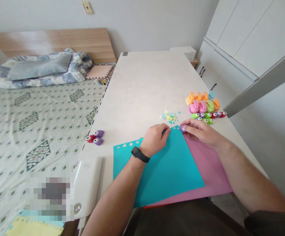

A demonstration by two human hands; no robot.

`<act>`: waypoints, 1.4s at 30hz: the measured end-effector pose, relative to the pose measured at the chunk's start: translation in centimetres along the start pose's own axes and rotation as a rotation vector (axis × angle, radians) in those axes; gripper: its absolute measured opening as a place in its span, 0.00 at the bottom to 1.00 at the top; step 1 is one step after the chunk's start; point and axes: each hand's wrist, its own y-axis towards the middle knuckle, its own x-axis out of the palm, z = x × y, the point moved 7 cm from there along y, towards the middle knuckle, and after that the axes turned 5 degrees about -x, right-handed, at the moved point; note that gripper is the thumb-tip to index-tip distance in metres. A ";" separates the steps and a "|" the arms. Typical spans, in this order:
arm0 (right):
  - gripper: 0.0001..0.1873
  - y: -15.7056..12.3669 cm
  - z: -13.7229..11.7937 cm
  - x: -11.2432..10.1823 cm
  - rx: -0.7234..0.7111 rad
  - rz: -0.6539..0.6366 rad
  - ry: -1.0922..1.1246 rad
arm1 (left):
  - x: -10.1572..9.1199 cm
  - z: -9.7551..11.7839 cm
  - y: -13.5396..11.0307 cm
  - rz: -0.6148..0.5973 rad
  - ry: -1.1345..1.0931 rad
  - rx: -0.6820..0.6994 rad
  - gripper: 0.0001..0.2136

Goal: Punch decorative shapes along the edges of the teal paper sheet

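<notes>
**Right hand [201, 129] grips purple punch [182, 128]**

The punch sits at the top corner of the teal paper [168, 167], which overlaps pink paper [207, 177] at the desk's [142, 85] near edge. The left hand [154, 139] rests curled on the teal sheet. Paper stars [169, 116] and more punches [202, 105] lie beyond.

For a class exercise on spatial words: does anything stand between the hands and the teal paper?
Only the purple craft punch in the right hand, at the top corner of the teal paper; the left hand rests directly on it.

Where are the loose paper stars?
The paper stars lie on the white table, left of the craft punches, just beyond the teal paper in the head view.
</notes>
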 end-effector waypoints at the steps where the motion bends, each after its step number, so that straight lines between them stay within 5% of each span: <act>1: 0.18 0.0 0.0 0.0 -0.011 -0.001 -0.007 | 0.0 0.0 0.0 0.000 0.002 0.001 0.10; 42: 0.21 -0.1 0.3 1.4 -0.034 -0.091 -0.086 | 0.2 0.4 -0.2 0.032 0.049 0.040 0.10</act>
